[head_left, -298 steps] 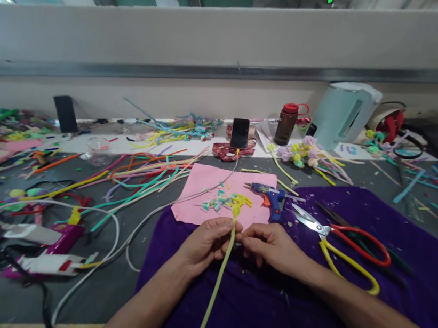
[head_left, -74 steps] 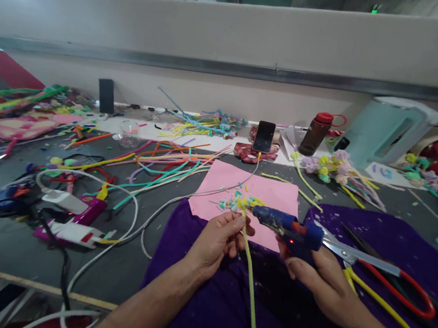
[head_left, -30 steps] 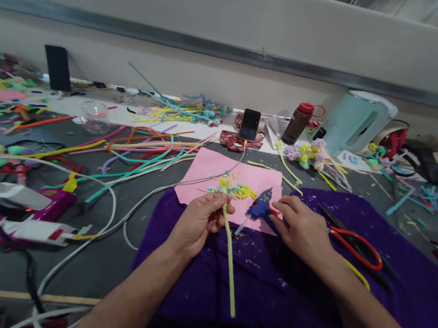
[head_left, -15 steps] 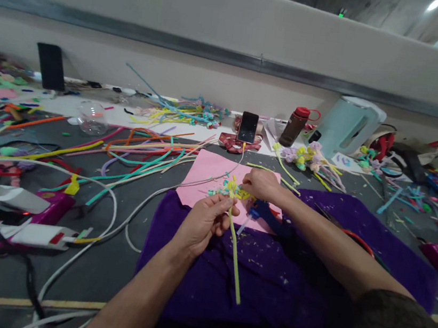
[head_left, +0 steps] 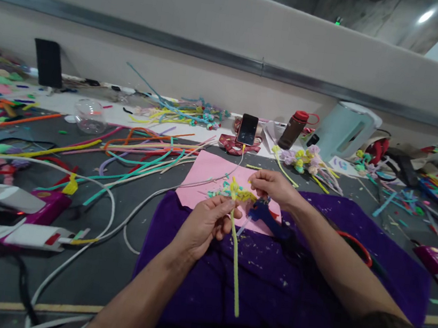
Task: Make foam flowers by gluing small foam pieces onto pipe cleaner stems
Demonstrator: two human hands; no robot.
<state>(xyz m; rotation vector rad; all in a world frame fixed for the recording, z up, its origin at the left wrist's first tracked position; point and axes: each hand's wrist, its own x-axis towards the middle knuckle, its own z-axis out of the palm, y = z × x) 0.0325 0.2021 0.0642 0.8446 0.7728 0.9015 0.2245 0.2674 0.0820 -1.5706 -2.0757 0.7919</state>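
Low in the centre of the frame, your left hand (head_left: 201,226) has its grip pinched around a yellow-green pipe cleaner stem (head_left: 235,263), which hangs down over the purple cloth (head_left: 267,288) with a yellow curled tip at its top. Just above and right of it, your right hand (head_left: 274,186) has its fingertips closed in a narrow pinch on a small piece beside that tip; what the piece is stays too small to tell. The blue glue gun (head_left: 263,213) lies under your right wrist, partly on the pink paper (head_left: 205,175). Farther back on the surface, a phone (head_left: 247,129) stands propped, with a brown bottle (head_left: 291,130) and a pale kettle (head_left: 342,132) to its right. Loose coloured pipe cleaners (head_left: 143,154) spread across the centre left.
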